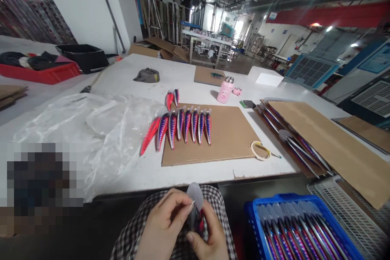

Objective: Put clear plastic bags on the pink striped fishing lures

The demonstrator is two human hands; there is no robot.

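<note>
Both my hands are low in front of me over a checkered cloth on my lap. My left hand (pixel 163 221) and my right hand (pixel 207 237) are closed together round one red-and-purple fishing lure (pixel 196 211) whose clear lip points up. On the table a row of several similar lures (pixel 183 126) lies across the left end of a cardboard sheet (pixel 231 138). Two more lures (pixel 171 98) lie just behind the row.
A blue crate (pixel 252 211) of lures stands at my right, beside a white crate (pixel 323 195). Clear plastic bags (pixel 91 130) lie at left, a tape roll (pixel 259 150) and a pink bottle (pixel 225 89) beyond. Stacked cardboard with lures (pixel 329 142) is at right.
</note>
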